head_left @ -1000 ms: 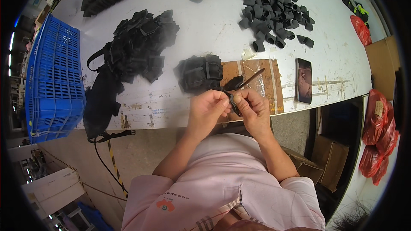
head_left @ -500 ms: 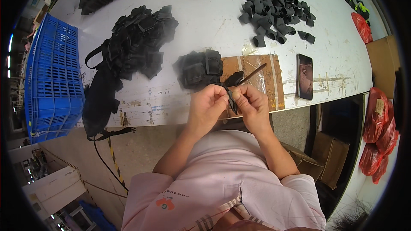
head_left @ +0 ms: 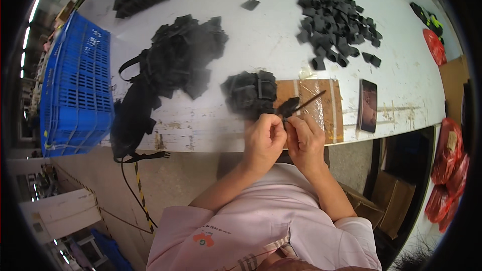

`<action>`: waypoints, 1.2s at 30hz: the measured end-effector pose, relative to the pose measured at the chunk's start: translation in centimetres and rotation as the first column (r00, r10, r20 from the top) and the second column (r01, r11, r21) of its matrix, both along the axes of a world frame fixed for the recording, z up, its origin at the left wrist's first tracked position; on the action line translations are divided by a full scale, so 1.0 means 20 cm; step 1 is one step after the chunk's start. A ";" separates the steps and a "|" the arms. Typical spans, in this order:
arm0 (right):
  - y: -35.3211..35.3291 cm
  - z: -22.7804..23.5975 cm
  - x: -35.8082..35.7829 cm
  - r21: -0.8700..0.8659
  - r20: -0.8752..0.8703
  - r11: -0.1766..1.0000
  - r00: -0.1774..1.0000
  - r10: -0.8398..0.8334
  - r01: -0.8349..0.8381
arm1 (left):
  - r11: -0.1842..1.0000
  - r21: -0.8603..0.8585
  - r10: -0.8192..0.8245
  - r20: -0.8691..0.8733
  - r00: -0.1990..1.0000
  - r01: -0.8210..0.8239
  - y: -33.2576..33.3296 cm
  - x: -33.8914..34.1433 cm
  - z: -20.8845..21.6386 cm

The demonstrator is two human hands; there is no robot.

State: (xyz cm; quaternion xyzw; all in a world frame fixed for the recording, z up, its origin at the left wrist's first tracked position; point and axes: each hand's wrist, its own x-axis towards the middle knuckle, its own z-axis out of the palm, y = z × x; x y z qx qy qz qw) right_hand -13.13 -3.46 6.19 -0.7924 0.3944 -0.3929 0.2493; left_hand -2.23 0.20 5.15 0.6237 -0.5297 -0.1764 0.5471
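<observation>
The left hand (head_left: 264, 138) is just beside the right hand (head_left: 306, 139), at the front edge of the table (head_left: 251, 35); the left fingers are curled in, but whether they close on anything cannot be told; the right hand pinches a small black piece (head_left: 288, 106) between thumb and fingers, its lower part hidden by the hands; the piece is over the left part of a cardboard sheet (head_left: 331, 115); a thin brown strip (head_left: 312, 99) slants up and right beside it, its lower end hidden.

A black bundle (head_left: 251, 93) lies just left of the sheet; a larger black heap (head_left: 188, 50) spreads beyond it, near a blue crate (head_left: 78, 85); black loops (head_left: 334, 20) lie piled at the far right, and a lone black patch (head_left: 250, 4) lies well apart from them; a phone (head_left: 368, 105) rests right of the sheet; red bags (head_left: 447, 165) are at the right.
</observation>
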 end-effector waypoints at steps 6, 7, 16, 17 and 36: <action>0.00 -0.06 0.02 -0.136 -0.191 0.983 0.971 -0.146 0.121 | 0.988 0.151 0.085 -0.668 0.739 0.023 -0.04 -0.01 -0.04; 0.00 -0.05 0.01 -0.140 -0.186 0.983 0.972 -0.143 0.118 | 0.977 0.144 0.039 -0.847 0.529 0.159 -0.05 0.01 -0.03; -0.05 0.00 -0.10 0.761 0.648 0.332 0.632 -0.426 -0.557 | 0.987 0.085 -0.090 -0.423 0.902 0.139 -0.04 0.00 0.03; -0.04 0.00 -0.10 0.622 0.736 0.231 0.459 -0.497 -0.748 | 0.999 0.015 -0.028 -0.235 0.971 0.033 -0.04 -0.03 0.04; -0.33 0.20 -0.12 0.614 0.665 0.526 0.745 0.057 -0.588 | 0.869 -0.146 -0.271 -0.940 0.207 0.473 -0.26 0.08 0.22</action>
